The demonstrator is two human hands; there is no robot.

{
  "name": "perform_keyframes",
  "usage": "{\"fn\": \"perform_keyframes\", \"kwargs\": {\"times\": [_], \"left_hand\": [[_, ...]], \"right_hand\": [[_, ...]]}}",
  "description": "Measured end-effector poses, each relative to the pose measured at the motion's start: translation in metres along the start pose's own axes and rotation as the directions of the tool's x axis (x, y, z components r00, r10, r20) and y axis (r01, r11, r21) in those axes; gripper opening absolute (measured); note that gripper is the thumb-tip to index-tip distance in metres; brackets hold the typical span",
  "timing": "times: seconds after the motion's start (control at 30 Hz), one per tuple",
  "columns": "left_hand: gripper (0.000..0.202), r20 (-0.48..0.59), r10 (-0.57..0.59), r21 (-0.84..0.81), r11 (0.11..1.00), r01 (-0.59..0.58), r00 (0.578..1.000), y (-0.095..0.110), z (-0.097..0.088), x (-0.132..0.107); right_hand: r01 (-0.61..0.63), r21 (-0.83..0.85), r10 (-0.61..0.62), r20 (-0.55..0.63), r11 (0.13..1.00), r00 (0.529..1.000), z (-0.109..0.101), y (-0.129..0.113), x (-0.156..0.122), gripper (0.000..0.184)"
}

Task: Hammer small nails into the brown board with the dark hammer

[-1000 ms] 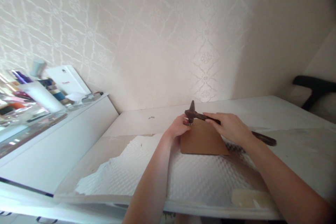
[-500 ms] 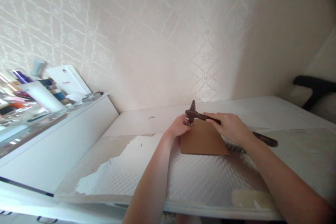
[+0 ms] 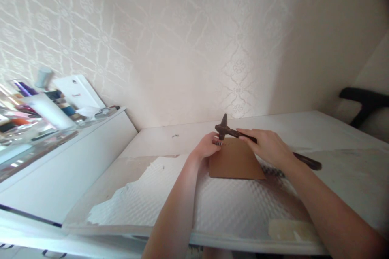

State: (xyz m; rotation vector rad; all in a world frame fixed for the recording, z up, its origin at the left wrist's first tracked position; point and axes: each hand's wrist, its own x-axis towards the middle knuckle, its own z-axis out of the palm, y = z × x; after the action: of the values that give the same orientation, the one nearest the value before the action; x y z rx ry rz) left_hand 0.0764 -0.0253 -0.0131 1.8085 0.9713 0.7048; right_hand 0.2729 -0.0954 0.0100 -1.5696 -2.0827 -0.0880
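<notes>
My right hand (image 3: pixel 270 145) is wrapped round the dark handle of a hammer (image 3: pixel 223 128), well up towards its head. The hammer head hangs just over the far left corner of a brown board (image 3: pixel 235 164). A few small dark marks run near that board's far edge. At the same corner, my left hand (image 3: pixel 208 146) has its fingers closed, resting on the board's left side. Something small and dark shows at those fingertips, just under the hammer head, too small to name.
Under the board lies a white quilted sheet (image 3: pixel 136 194) on the white table (image 3: pixel 273 123). Small dark bits (image 3: pixel 175 135) lie farther back. To the left stands a white cabinet (image 3: pixel 75 153) topped with pens, tubes and a white box (image 3: pixel 79 91). A black armrest (image 3: pixel 363 99) is at right.
The hammer head has risen slightly off the small thing at my left fingertips. My left hand and the board have stayed in place.
</notes>
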Motion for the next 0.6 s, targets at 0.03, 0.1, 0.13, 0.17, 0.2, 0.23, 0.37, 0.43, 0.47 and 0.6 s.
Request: {"fn": "perform_keyframes", "kwargs": {"times": [0.03,0.1,0.13,0.17,0.2,0.23,0.37,0.43,0.47,0.6], "left_hand": [[0.035,0.001,0.001,-0.003,1.0,-0.001,1.0,-0.0003,0.0,0.0002],[0.037,0.01,0.016,0.0,1.0,-0.016,1.0,-0.001,-0.0001,0.0007],[0.038,0.014,0.026,0.002,1.0,-0.026,1.0,-0.0014,-0.0002,0.001],[0.039,0.015,0.033,0.004,0.999,-0.033,0.999,-0.0017,-0.0003,0.0012],[0.039,0.012,0.036,0.006,0.999,-0.036,0.999,-0.0021,-0.0004,0.0014],[0.039,0.009,0.033,0.006,0.999,-0.033,0.999,-0.0023,-0.0005,0.0015],[0.036,-0.002,0.021,0.01,1.0,-0.021,1.0,-0.0026,-0.0005,0.0014],[0.039,0.007,0.028,0.003,1.0,-0.028,1.0,-0.0021,-0.0005,0.0012],[0.039,0.011,0.032,0.001,0.999,-0.032,0.999,-0.0017,-0.0004,0.0011],[0.035,-0.003,0.012,-0.006,1.0,-0.012,1.0,0.0002,-0.0001,0.0002]], "right_hand": [[0.0,0.004,0.0,-0.004,1.0,1.0,0.0002,0.0003,0.0001,0.036],[0.004,0.008,-0.004,0.006,1.0,1.0,0.0006,0.0007,0.0002,0.035],[0.006,0.009,-0.006,0.015,1.0,1.0,0.0008,0.0008,0.0002,0.035],[0.008,0.009,-0.008,0.021,1.0,1.0,0.0009,0.0009,0.0001,0.035],[0.009,0.009,-0.009,0.024,1.0,1.0,0.0009,0.0009,0.0001,0.035],[0.008,0.008,-0.008,0.02,1.0,1.0,0.0009,0.0009,0.0001,0.035],[-0.001,0.011,0.001,0.006,1.0,1.0,0.0005,0.0004,0.0,0.035],[0.0,0.011,0.0,0.021,1.0,1.0,0.0001,-0.0002,0.0,0.035],[0.003,0.01,-0.003,0.027,1.0,1.0,-0.0002,-0.0005,0.0,0.035],[0.002,0.012,-0.002,0.003,1.0,1.0,-0.0009,-0.0011,0.0,0.035]]}}
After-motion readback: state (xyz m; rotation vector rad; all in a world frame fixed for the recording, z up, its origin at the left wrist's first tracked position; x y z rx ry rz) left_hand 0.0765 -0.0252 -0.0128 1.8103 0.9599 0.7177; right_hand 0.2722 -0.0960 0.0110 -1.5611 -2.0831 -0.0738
